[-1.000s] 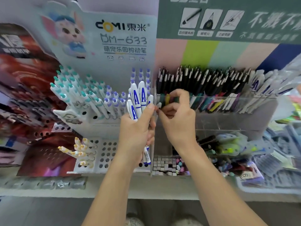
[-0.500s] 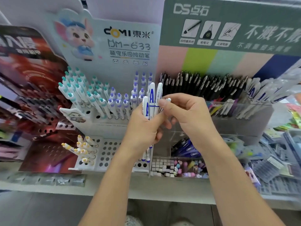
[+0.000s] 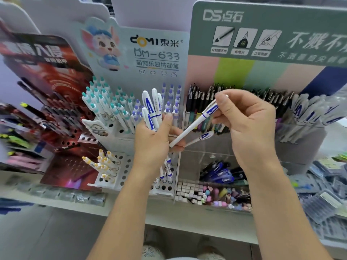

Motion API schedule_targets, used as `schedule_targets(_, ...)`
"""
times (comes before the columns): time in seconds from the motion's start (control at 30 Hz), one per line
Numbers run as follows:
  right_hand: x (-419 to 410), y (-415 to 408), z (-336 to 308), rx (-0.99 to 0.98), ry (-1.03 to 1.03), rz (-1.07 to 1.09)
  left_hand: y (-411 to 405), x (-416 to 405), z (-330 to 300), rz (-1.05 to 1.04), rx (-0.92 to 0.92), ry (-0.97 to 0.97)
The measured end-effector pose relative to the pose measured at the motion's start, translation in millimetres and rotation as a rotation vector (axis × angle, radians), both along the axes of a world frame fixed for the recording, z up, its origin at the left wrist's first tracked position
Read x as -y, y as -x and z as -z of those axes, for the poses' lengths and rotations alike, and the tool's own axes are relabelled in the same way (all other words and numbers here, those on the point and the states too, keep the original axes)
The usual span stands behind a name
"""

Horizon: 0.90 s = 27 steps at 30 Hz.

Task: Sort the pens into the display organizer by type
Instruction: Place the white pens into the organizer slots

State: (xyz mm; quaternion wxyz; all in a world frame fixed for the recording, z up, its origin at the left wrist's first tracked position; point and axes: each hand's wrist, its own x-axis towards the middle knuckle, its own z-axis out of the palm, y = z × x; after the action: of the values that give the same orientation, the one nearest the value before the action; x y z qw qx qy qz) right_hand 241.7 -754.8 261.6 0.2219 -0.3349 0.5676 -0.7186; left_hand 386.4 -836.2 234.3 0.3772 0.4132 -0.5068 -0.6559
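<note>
Red cardboard of a display stand (image 3: 56,76) filled the far left, beside a white perforated organizer (image 3: 120,128) holding teal-capped pens (image 3: 101,102) and, lower down, yellow-capped pens (image 3: 102,164). In front of it the left hand (image 3: 152,145) gripped a bundle of white-and-blue pens (image 3: 152,107), caps up, fingers curled round the barrels. Just to its right, the right hand (image 3: 247,124) pinched one white-and-blue pen (image 3: 195,122) near its cap between thumb and fingertips, the pen slanting down toward the left hand. Behind stood a row of black-clipped pens (image 3: 202,98) under a green header board (image 3: 262,30); a clear bin (image 3: 212,154) held dark blue pens (image 3: 219,173).
</note>
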Motion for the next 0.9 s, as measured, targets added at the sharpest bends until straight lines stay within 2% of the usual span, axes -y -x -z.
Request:
schedule_targets(0.1,-1.7,12.7,-1.9,-0.028,0.077,0.133,-6.0,8.7,10.1,-0.118,0.037,-0.022)
schedule_targets(0.2,-0.7,20.3,8.1,-0.213,0.007,0.233,-10.4,13.9,14.4,-0.158,0.000,-0.075)
schedule_targets(0.33,7.9,7.5,40.5,-0.357,-0.219,0.155,-5.5,11.3,14.0,-0.114,-0.032,-0.119)
schedule_targets(0.47,15.4,-4.2,57.3,-0.522,-0.235,0.166,-0.2,3.3,13.1,-0.064,-0.046,-0.111)
schedule_targets(0.77,19.6,-9.1,76.8,-0.571,-0.273,0.182,2.9,-3.5,7.5,-0.051,-0.060,-0.111)
schedule_targets(0.9,21.5,-5.5,79.2,-0.670,-0.267,0.215,3.8,-4.6,9.3,-0.018,-0.044,-0.107)
